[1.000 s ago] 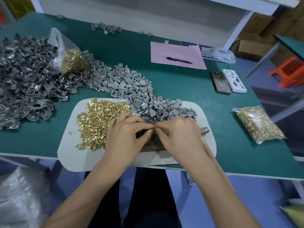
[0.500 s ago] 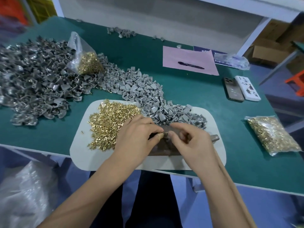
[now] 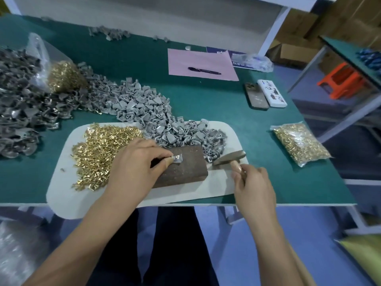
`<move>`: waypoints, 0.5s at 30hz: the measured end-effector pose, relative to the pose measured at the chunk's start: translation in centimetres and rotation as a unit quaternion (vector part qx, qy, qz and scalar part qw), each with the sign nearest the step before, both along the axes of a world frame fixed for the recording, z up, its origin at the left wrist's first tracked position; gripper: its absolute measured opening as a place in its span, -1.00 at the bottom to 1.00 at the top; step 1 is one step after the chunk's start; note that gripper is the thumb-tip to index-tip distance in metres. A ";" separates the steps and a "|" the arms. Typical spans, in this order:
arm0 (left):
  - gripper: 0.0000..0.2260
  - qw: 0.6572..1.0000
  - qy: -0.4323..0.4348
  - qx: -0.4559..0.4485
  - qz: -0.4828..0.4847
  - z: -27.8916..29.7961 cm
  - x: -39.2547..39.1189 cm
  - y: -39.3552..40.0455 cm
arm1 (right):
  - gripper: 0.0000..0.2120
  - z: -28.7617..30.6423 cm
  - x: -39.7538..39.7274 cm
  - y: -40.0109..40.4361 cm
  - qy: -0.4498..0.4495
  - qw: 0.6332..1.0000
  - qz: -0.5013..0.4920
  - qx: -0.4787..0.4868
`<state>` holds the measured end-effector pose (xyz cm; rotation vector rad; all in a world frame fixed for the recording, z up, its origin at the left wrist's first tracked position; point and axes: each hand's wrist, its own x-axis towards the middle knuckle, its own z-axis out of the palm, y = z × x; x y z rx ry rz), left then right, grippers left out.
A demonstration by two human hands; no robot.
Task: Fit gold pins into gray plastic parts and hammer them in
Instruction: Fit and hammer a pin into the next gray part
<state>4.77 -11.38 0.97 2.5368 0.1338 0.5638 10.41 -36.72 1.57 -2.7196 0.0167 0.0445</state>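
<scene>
Right grip (image 3: 252, 182) now holds hammer (image 3: 229, 158); left (image 3: 136, 162) pins part (image 3: 177, 158).

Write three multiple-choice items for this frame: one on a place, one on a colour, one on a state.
1. Where does the pen lie?
A. on the pink sheet
B. on the brown block
C. on the phones

2. What colour is the table top?
A. red
B. green
C. white

3. What does the right hand hold?
A. nothing
B. a bag of pins
C. the hammer

Key: 1 A, the pen rests across the pink sheet. 2 B, green shows around the white mat. 3 C, its fingers curl round the wooden handle while the left hand pinches a gray part on the block.
</scene>
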 end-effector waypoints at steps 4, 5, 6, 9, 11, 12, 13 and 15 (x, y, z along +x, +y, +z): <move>-0.89 1.000 -0.002 0.001 -0.002 0.0 0.0 0.1 | -0.69 1.5 -0.4 -0.2 -0.049 0.994 0.064 0.077; -0.88 1.000 -0.002 0.000 -0.003 0.0 0.1 0.1 | -0.67 2.1 -0.6 0.2 -0.048 0.987 0.086 0.128; -0.88 1.000 -0.002 -0.002 -0.004 0.0 0.1 0.1 | -0.66 2.6 -0.9 0.7 -0.035 0.977 0.104 0.180; -0.88 1.000 -0.004 -0.005 -0.005 0.0 0.1 0.1 | -0.63 3.2 -1.9 2.8 -0.002 0.970 0.156 0.187; -0.89 1.000 -0.005 -0.001 -0.007 0.2 0.1 0.1 | -0.68 3.2 -2.3 4.0 -0.023 0.974 0.194 0.113; -0.89 1.000 -0.005 0.006 -0.009 0.3 0.2 0.2 | -0.71 3.3 -2.5 4.5 -0.040 0.974 0.208 0.081; -0.88 1.000 -0.004 0.014 -0.012 0.4 0.2 0.2 | -0.73 3.3 -2.6 4.8 -0.060 0.973 0.215 0.058; -0.88 1.000 -0.007 0.023 -0.017 0.5 0.3 0.2 | -0.69 3.6 -2.6 5.3 -0.099 0.971 0.211 0.052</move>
